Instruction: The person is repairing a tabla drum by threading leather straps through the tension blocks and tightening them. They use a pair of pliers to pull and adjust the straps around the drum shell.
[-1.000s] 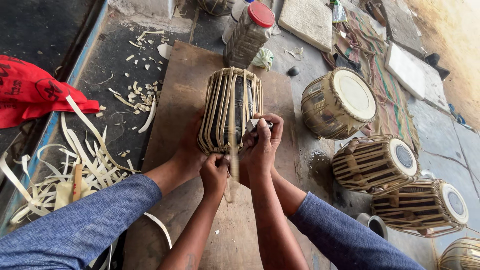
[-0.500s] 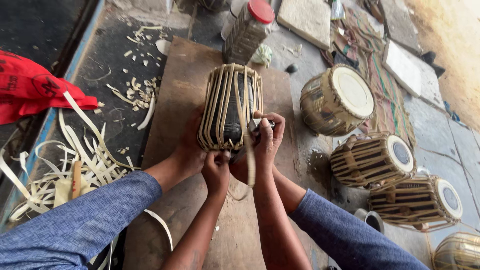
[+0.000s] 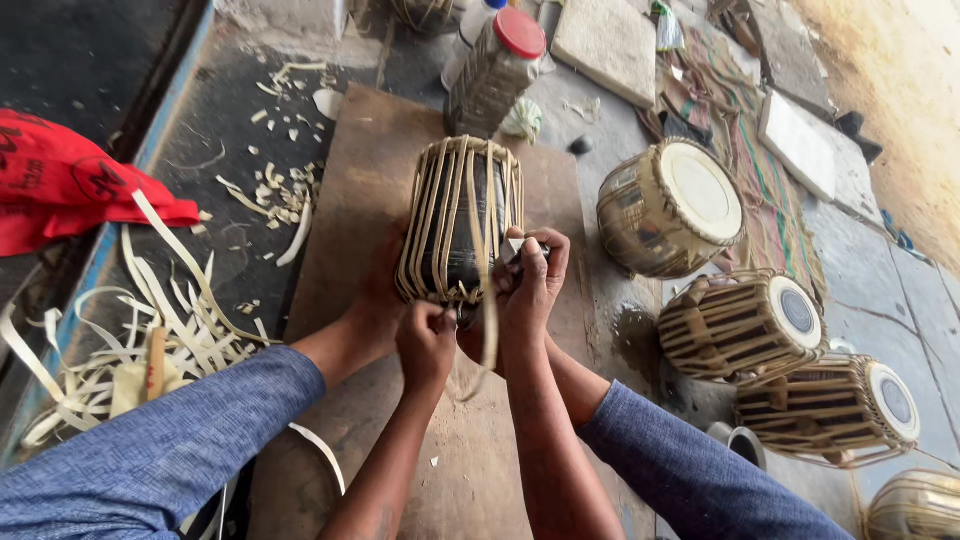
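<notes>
Drum: a small strap-laced drum [image 3: 460, 220] lies on its side near the middle of a brown board [image 3: 350, 180] on the workshop floor, its long axis running from the person toward the board's far edge, the near end facing the hands.
Left hand: the left hand [image 3: 425, 345] is closed in a fist at the drum's near rim, gripping the lacing there.
Right hand: the right hand [image 3: 530, 285] is clamped on a pale strap [image 3: 490, 330] at the same rim; the strap's loose end hangs down between the forearms.
Third arm: another bare forearm [image 3: 345, 340] reaches in from the left, its hand mostly hidden against the drum's left flank.
Far edge: a red-capped plastic bottle [image 3: 495, 70] stands just beyond the drum.
Right of the board: three more laced drums [image 3: 670, 205] sit on the floor, well apart from the work.
Left of the board: pale strap offcuts [image 3: 130, 330] litter the floor beside a red cloth [image 3: 70, 180].
</notes>
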